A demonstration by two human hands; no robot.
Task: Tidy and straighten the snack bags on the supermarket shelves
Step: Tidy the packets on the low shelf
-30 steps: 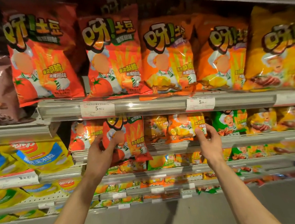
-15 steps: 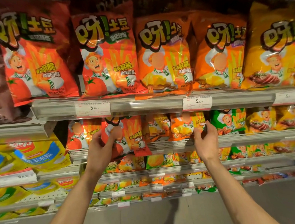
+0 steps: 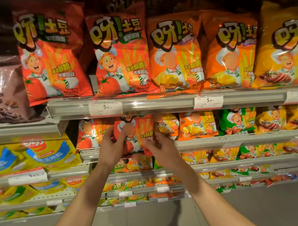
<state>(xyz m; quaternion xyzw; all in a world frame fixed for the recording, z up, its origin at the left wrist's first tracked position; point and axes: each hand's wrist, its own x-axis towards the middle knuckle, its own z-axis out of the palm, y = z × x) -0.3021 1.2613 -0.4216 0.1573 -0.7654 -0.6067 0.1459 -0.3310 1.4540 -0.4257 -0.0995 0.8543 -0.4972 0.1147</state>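
A small red tomato-flavour snack bag [image 3: 137,133] hangs out over the front edge of the second shelf [image 3: 236,139]. My left hand [image 3: 111,148] grips its left side and my right hand [image 3: 161,150] grips its lower right corner. Another red bag [image 3: 89,135] stands to its left, and small orange bags [image 3: 197,125] stand to its right, the nearest partly behind my right fingers. Big red bags [image 3: 122,56] and orange bags [image 3: 175,55] line the shelf above.
A green bag [image 3: 238,121] and yellow bags [image 3: 273,121] continue the second shelf to the right. Yellow-blue corn snack bags [image 3: 46,154] fill the left unit. A price rail [image 3: 161,103] juts out just above my hands. Lower shelves hold several smaller bags.
My right hand left the orange bag and moved left onto the red bag's lower right corner. My left hand stayed on the red bag.
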